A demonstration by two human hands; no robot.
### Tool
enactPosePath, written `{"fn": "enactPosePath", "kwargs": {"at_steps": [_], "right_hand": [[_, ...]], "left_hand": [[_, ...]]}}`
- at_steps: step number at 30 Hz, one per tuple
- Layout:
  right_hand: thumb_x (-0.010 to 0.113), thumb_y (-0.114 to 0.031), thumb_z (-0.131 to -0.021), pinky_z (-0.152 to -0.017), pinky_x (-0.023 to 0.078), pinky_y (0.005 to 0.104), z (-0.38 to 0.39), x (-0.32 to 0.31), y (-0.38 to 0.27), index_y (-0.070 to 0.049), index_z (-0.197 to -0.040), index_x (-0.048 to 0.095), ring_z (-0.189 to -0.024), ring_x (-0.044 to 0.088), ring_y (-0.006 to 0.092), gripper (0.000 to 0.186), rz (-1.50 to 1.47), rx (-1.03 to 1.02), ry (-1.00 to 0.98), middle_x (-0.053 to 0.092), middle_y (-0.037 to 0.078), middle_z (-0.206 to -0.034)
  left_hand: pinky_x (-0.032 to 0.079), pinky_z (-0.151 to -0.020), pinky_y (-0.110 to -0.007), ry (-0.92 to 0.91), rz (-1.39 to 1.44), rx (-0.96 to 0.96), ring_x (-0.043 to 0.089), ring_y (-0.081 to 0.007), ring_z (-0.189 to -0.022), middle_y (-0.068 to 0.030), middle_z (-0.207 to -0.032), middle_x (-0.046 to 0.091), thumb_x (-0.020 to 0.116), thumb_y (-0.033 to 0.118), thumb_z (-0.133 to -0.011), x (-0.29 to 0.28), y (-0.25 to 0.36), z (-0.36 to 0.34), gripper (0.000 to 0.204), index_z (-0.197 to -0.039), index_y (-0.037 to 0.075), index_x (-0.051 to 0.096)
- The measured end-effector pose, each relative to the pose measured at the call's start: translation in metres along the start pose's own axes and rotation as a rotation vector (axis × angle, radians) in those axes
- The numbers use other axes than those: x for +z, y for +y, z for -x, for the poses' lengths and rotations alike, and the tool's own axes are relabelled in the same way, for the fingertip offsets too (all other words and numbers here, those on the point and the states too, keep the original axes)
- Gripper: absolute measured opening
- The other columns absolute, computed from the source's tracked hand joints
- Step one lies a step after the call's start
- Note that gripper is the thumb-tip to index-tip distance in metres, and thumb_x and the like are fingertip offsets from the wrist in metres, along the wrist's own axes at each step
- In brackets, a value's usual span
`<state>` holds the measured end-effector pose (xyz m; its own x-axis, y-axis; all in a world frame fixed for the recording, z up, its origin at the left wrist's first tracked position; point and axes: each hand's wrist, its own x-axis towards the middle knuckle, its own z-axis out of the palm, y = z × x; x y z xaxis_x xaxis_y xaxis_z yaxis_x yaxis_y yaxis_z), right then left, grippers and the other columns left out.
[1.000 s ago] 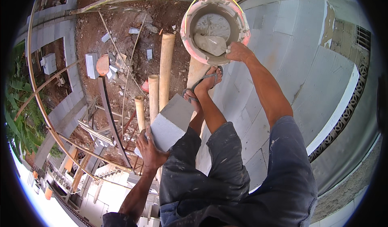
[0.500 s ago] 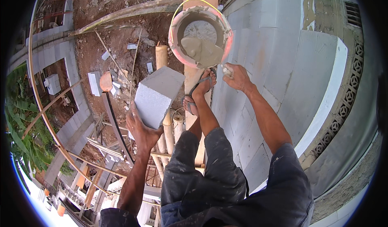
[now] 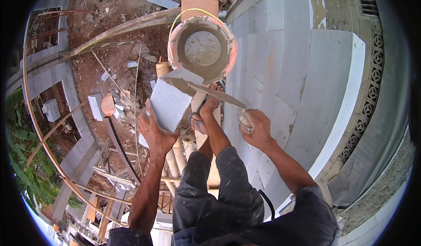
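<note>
My left hand point(image 3: 156, 134) grips a light grey concrete block point(image 3: 168, 104), thumb and fingers spread around its near end, and holds it up beside the plank. My right hand point(image 3: 259, 128) is closed around the handle of a trowel point(image 3: 221, 96). The trowel's mortar-smeared blade reaches left to the block's upper face, where a strip of wet grey mortar point(image 3: 180, 84) lies along the edge. Just beyond the block stands a pinkish bucket point(image 3: 232, 53) with a yellow handle, its inside coated with mortar and wet mix at the bottom.
My sandalled feet stand on a narrow wooden plank point(image 3: 200, 0) that also bears the bucket. A grey block wall point(image 3: 280, 70) rises close on the right. Bamboo poles point(image 3: 187, 145) show below the plank. To the left, a drop leads to reddish ground point(image 3: 96, 57) with scattered block pieces.
The trowel, loaded with mortar over the bucket before, has come down to the block, and mortar now lies on the block's upper face. My left hand still holds the block.
</note>
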<state>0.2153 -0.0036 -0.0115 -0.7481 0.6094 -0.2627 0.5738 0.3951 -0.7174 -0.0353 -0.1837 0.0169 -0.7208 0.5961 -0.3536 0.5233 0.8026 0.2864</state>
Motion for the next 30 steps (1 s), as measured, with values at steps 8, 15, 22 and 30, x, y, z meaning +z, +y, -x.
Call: {"fn": "enactPosePath", "kwargs": {"at_steps": [8, 15, 22, 30], "right_hand": [[0.068, -0.016, -0.075, -0.079, 0.054, 0.0418, -0.208, 0.084, 0.042, -0.003, -0.101, 0.069, -0.095, 0.068, 0.03, 0.029, 0.599, 0.286, -0.326, 0.069, 0.015, -0.102], [0.063, -0.025, -0.078, -0.081, 0.055, 0.0413, -0.232, 0.16, 0.064, -0.007, -0.097, 0.073, -0.092, 0.071, 0.0296, 0.028, 0.735, 0.147, -0.632, 0.072, 0.016, -0.1], [0.068, -0.024, -0.071, -0.079, 0.054, 0.0419, -0.222, 0.064, 0.08, 0.001, -0.1, 0.069, -0.093, 0.068, 0.0343, 0.038, 0.368, 0.265, -0.697, 0.07, 0.018, -0.098], [0.067, -0.016, -0.071, -0.077, 0.051, 0.0451, -0.122, 0.034, 0.044, 0.0, -0.102, 0.066, -0.085, 0.064, 0.038, 0.035, 0.082, 0.219, -0.285, 0.067, 0.02, -0.09]], "left_hand": [[0.024, -0.111, -0.053, -0.028, -0.015, -0.123, 0.031, -0.0437, -0.129, -0.0245, -0.136, 0.033, 0.084, 0.015, -0.047, 0.006, -0.017, 0.009, 0.125, -0.153, 0.01, 0.018], [0.026, -0.105, -0.055, 0.036, 0.017, -0.06, 0.034, -0.0422, -0.123, -0.023, -0.132, 0.035, 0.082, 0.02, -0.05, 0.015, -0.04, 0.018, 0.119, -0.152, 0.008, 0.023], [0.026, -0.105, -0.055, 0.047, -0.016, -0.015, 0.033, -0.0423, -0.124, -0.0242, -0.133, 0.034, 0.084, 0.024, -0.053, 0.006, -0.047, 0.015, 0.115, -0.15, 0.005, 0.026], [0.026, -0.11, -0.052, 0.107, -0.078, 0.048, 0.033, -0.0404, -0.129, -0.023, -0.137, 0.034, 0.084, 0.019, -0.049, -0.006, -0.018, -0.004, 0.121, -0.152, 0.004, 0.021]]}}
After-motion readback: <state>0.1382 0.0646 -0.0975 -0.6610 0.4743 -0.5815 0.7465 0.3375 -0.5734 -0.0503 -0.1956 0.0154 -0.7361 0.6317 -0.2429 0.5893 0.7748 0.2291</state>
